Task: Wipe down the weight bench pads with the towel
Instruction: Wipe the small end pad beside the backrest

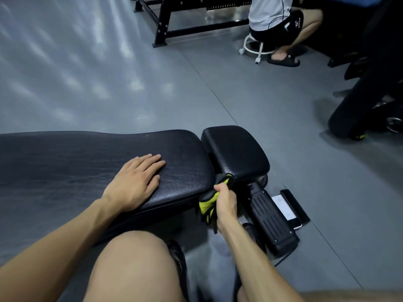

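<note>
Towel, black and yellow, is gripped in right hand at the gap between long pad and seat pad, left hand flat on the former.

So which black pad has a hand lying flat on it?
The long pad on the left. The left hand rests flat on it. The small pad has no hand on top; the right hand grips the yellow-and-black cloth beside it.
</note>
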`<state>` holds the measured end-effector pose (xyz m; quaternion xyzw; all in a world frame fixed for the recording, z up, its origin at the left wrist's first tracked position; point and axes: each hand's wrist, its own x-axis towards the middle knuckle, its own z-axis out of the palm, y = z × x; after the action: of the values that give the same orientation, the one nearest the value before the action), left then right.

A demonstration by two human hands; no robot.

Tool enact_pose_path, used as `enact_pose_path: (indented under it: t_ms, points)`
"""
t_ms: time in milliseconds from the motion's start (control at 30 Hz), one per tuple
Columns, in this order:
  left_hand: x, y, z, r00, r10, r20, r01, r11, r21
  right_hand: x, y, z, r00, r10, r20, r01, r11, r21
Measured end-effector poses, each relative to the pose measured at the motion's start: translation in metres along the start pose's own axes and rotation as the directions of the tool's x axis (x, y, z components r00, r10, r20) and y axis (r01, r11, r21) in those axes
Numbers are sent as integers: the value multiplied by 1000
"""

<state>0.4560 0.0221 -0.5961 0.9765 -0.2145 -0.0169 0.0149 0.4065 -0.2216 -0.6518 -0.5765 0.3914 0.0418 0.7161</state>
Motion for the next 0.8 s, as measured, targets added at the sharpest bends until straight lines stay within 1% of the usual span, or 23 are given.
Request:
enact_pose_path:
  t_ms: [33,100,167,233,267,333,433,500,567,633,700,733,767,800]
  points:
    - [0,0,0,1000,-2,-7,2,1000,1,-4,6,-4,1000,-2,-5,2,1000,-9]
    - [0,1,0,1000,-3,-6,3,1000,4,-12,14,-17,999,-15,43,14,1000,21]
    - [0,3,-1,1000,3,-4,-3,1000,1,-16,9,-38,993,13,115,-31,988,154]
    - [0,4,-2,1000,-3,-4,3,1000,9,-13,-2,-67,988,37,147,-86,937,340]
    - [0,4,-2,1000,-6,-3,6,1000,14,-10,-8,-82,992,36,121,-84,905,416]
    - [0,4,-1,1000,-5,-3,5,1000,10,-3,-18,-109,999,50,-21,-32,861,507]
    - [2,3,0,1000,2,-19,-2,1000,4,11,-29,-123,966,98,-240,65,805,590]
    - [2,1,1,1000,-1,-24,1,1000,-1,24,-34,-110,938,130,-322,88,809,581]
    - [2,0,3,1000,-3,-27,3,1000,1,36,-40,-83,944,127,-303,60,840,539]
    - [2,0,3,1000,-4,-29,4,1000,1,46,-45,-50,939,107,-327,52,895,443]
    - [3,0,3,1000,-4,-31,4,1000,8,45,-42,-18,902,68,-427,86,940,330]
    - [3,-1,3,999,-5,-32,6,1000,11,38,-35,-5,891,36,-453,107,952,287]
    - [3,-1,3,1000,-8,-30,8,1000,12,29,-26,7,896,10,-445,119,958,262]
    - [3,-1,2,1000,-10,-28,10,1000,12,17,-14,15,914,-5,-407,115,963,246]
